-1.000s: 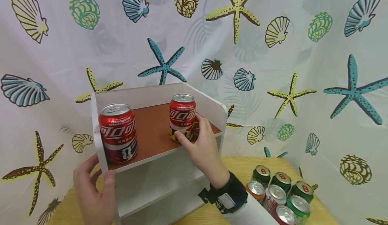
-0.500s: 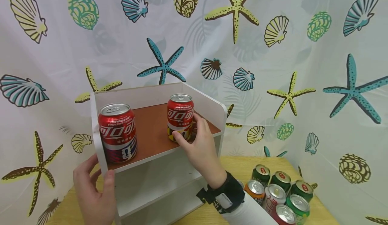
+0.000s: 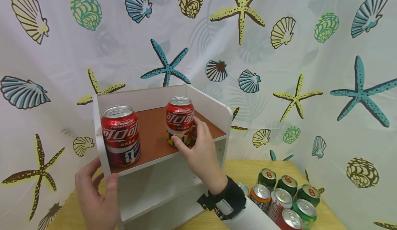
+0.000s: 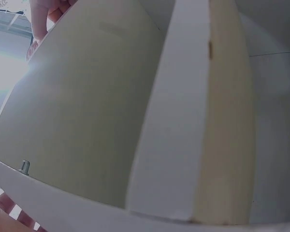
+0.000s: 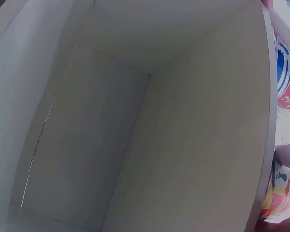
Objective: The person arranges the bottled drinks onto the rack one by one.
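Left hand [image 3: 97, 195]: at the left side panel of the shelf, thumb to the front and fingers round the outer face, gripping the panel.

Shelf [image 3: 152, 130]: white, with a red-brown top board and raised back and sides.

First red can [image 3: 121, 137]: upright on the shelf's top, at the left front corner, beside the side panel.

Second red can [image 3: 180, 118]: upright at the shelf's top, right of centre, near the front edge; whether its base touches the board cannot be told.

Right hand [image 3: 201, 154]: at the shelf's front, partly closed, holding the second red can between thumb and fingers; black strap [image 3: 229, 199] at the wrist.

Group of cans [image 3: 279, 202]: on the wooden table [image 3: 237, 168], right of the shelf; green, orange, white and red.

Patterned curtain [image 3: 263, 68]: behind the shelf, shells and starfish.
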Action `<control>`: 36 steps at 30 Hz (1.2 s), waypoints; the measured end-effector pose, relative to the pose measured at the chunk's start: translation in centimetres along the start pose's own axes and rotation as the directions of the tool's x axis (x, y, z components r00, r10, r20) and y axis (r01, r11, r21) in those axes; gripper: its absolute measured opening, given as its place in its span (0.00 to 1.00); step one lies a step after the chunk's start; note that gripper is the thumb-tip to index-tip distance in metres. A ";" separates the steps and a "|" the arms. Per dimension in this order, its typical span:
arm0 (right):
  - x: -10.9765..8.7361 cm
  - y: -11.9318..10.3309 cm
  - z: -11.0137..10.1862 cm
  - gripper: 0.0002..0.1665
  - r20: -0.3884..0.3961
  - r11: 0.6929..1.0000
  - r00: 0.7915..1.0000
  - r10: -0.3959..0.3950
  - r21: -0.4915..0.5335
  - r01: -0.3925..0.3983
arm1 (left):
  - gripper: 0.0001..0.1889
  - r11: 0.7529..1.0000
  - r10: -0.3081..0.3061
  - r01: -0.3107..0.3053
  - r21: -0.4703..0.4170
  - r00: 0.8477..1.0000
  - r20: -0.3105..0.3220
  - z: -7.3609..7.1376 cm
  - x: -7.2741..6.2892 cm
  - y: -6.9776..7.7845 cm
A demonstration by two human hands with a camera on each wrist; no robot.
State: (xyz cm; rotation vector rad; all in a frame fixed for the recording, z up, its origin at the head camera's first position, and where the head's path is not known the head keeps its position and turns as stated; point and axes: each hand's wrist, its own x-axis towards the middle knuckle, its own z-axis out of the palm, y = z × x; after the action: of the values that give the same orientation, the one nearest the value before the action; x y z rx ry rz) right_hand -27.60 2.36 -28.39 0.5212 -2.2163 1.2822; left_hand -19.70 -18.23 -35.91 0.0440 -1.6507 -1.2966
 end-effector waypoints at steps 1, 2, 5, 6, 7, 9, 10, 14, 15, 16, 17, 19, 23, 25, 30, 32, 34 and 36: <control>0.0 -0.1 0.0 0.45 0.002 1.000 1.000 0.000 -0.001 0.000 | 0.25 1.000 -0.005 0.005 0.002 1.000 0.002 0.0 0.0 0.0; 0.0 -0.1 0.1 0.45 0.004 1.000 1.000 0.000 -0.001 0.000 | 0.25 1.000 -0.008 0.008 0.002 1.000 0.004 0.0 0.0 0.0; 0.0 -0.2 0.2 0.45 0.009 1.000 1.000 0.000 -0.004 0.000 | 0.25 1.000 -0.014 0.014 0.005 1.000 0.010 0.0 -0.1 0.0; -0.1 -0.3 0.2 0.45 0.012 1.000 1.000 0.000 -0.004 0.000 | 0.25 1.000 -0.012 0.012 0.005 1.000 0.012 0.0 -0.1 0.0; -0.1 -0.4 0.2 0.45 0.015 1.000 1.000 -0.001 -0.003 0.001 | 0.25 1.000 -0.009 0.008 0.005 1.000 0.013 0.0 -0.1 0.0; -0.1 -0.5 0.3 0.45 0.020 1.000 1.000 -0.001 -0.001 0.001 | 0.25 1.000 -0.001 0.001 0.005 1.000 0.013 0.0 -0.1 -0.1; -0.1 -0.5 0.3 0.45 0.021 1.000 1.000 -0.004 0.000 0.004 | 0.25 1.000 0.002 -0.003 0.004 1.000 0.014 0.0 -0.1 -0.1; -0.1 -0.7 0.5 0.45 0.024 1.000 1.000 -0.011 0.002 0.011 | 0.25 1.000 0.019 -0.019 -0.003 1.000 0.009 0.0 -0.1 -0.2; -0.1 -0.7 0.5 0.45 0.023 1.000 1.000 -0.012 0.001 0.012 | 0.25 1.000 0.022 -0.022 -0.004 1.000 0.010 0.0 -0.1 -0.2; -0.1 -0.7 0.6 0.45 0.023 1.000 1.000 -0.015 0.002 0.015 | 0.25 1.000 0.024 -0.024 -0.005 1.000 0.010 0.0 -0.1 -0.2; -0.1 -0.8 0.6 0.45 0.023 1.000 1.000 -0.014 0.003 0.014 | 0.25 1.000 0.027 -0.027 -0.008 1.000 0.010 0.0 -0.1 -0.3; -0.1 -0.9 0.7 0.45 0.024 1.000 1.000 -0.017 0.003 0.016 | 0.25 0.999 0.036 -0.036 -0.013 0.999 0.009 0.0 0.0 -0.3; -0.1 -1.0 0.9 0.45 0.032 1.000 0.999 -0.025 0.001 0.025 | 0.25 0.998 0.052 -0.052 -0.021 0.999 0.003 0.0 0.0 -0.4; -0.1 -1.1 1.0 0.45 0.037 1.000 0.999 -0.029 0.001 0.029 | 0.25 0.998 0.060 -0.060 -0.022 0.998 0.002 0.0 0.0 -0.4; -0.2 -1.5 1.3 0.45 0.048 0.999 0.998 -0.035 0.000 0.035 | 0.25 0.998 0.053 -0.053 -0.022 0.999 0.000 0.0 0.1 -0.4; -0.2 -1.6 1.4 0.44 0.053 0.999 0.998 -0.038 -0.004 0.038 | 0.25 0.998 0.051 -0.051 -0.024 0.999 -0.002 0.0 0.1 -0.5; -0.3 -1.7 1.5 0.44 0.057 0.999 0.998 -0.040 -0.003 0.041 | 0.25 0.998 0.051 -0.051 -0.025 0.999 -0.002 0.0 0.0 -0.5; -0.3 -1.8 1.5 0.44 0.061 0.999 0.997 -0.040 0.001 0.040 | 0.25 0.998 0.048 -0.049 -0.026 0.999 -0.003 0.0 0.0 -0.4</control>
State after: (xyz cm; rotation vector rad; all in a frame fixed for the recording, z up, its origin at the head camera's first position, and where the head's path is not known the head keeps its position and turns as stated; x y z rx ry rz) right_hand -26.70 0.21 -27.97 0.6091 -2.2443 1.2614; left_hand -19.93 -18.42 -36.21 -0.0106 -1.6231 -1.2809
